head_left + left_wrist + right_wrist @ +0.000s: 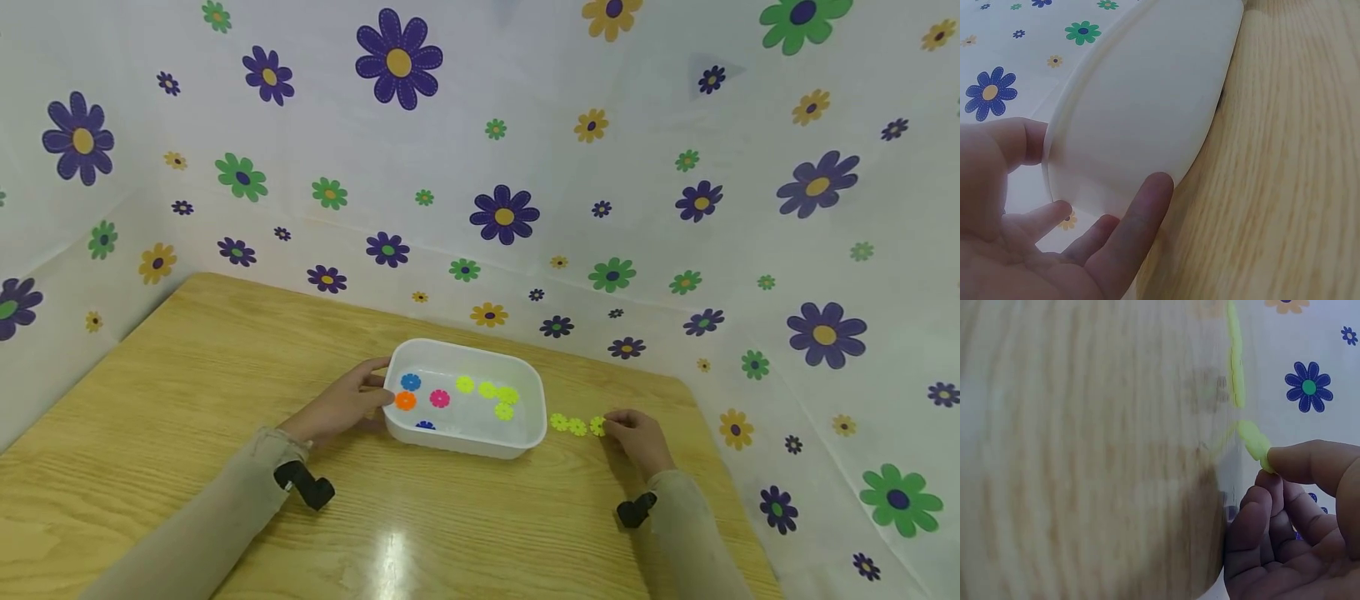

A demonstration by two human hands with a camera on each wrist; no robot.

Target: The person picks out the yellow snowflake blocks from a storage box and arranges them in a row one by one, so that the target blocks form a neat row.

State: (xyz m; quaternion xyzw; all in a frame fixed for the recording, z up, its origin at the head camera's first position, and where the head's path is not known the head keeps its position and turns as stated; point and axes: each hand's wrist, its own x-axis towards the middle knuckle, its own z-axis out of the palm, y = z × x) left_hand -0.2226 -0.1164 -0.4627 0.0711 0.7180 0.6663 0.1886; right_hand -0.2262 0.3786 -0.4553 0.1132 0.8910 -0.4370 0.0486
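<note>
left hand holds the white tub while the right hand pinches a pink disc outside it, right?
No: the right hand pinches a yellow-green disc, not pink, as the head view shows. The left hand does hold the white tub, with the disc outside it.

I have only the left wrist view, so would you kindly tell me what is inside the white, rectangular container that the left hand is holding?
Observer: Inside the white, rectangular container are a small, flower-shaped pink disc, an orange disc, two blue discs and several yellow discs.
Operator: Thank you; what is the right hand holding?
Observer: It pinches another small yellow disc outside the container.
Operator: Is anything between hand and container?
Observer: Yes, two more yellow discs.
</note>
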